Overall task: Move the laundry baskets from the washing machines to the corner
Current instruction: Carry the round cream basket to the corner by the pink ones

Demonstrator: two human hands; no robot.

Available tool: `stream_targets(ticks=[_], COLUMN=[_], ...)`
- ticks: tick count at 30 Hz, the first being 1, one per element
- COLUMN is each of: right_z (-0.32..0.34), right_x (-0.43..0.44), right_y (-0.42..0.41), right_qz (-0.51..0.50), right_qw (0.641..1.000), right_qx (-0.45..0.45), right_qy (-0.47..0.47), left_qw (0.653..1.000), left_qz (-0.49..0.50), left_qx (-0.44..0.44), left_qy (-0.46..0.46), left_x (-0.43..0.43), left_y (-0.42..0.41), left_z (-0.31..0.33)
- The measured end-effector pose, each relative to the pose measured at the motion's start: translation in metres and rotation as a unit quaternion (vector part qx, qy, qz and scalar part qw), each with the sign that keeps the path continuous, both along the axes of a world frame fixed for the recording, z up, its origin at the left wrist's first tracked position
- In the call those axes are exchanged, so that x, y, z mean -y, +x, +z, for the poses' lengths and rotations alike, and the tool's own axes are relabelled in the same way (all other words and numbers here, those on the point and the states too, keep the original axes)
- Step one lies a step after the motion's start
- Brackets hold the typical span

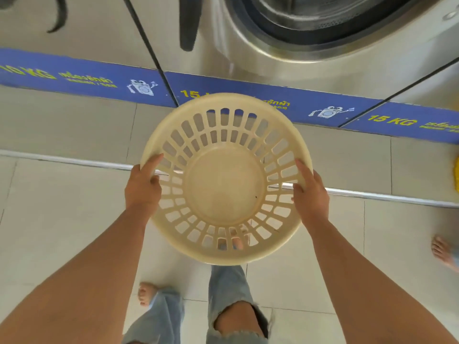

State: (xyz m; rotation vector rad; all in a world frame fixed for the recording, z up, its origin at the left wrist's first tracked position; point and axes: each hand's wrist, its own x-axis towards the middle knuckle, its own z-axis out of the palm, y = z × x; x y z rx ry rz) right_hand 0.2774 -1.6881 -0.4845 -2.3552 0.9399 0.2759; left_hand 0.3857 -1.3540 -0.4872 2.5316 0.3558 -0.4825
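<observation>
A: Okay, hands first. The left hand [142,188] is clamped on the left rim of the laundry basket [224,178], fingers curled around the edge, index finger laid along the top. The right hand [310,193] is clamped on the opposite rim in the same way, thumb inside the wall. Neither hand is spread; both are closed on plastic.

B: And the basket itself?

A: It is held between the two hands, off the floor, mouth up, roughly level. It looks empty; only the slotted wall and the plain bottom are seen. The rim's far side is carried over the blue strip [248,100] at the foot of the washing machine [285,33], so the basket is just in front of that machine, above the tiled floor [62,219].

B: Risks from here?

A: Slipping is judged the main one. The rim is gripped only at two narrow spots, so the basket could be tipped or dropped if one hand is loosened during a turn. The machine front could be struck by the far rim if the turn is started too close. Bare feet are seen below, and another person's foot [443,252] near the right edge, so toes could be hit by a dropped basket. The corner is not in view, so the route cannot be judged.
</observation>
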Motion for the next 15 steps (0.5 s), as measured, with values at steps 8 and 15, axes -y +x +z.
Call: stream_targets(ticks=[8, 15], right_z=[0.080, 0.123], right_x=[-0.159, -0.306], right_y=[-0.002, 0.002], right_qz=[0.084, 0.182], right_qw=[0.996, 0.982], right_qx=[0.029, 0.046], right_qy=[0.010, 0.036], left_qw=[0.995, 0.979], left_qz=[0.097, 0.198], left_qx=[0.016, 0.031], left_qy=[0.000, -0.026], left_x=[-0.171, -0.324], left_y=[-0.060, -0.132], left_z=[0.091, 0.149])
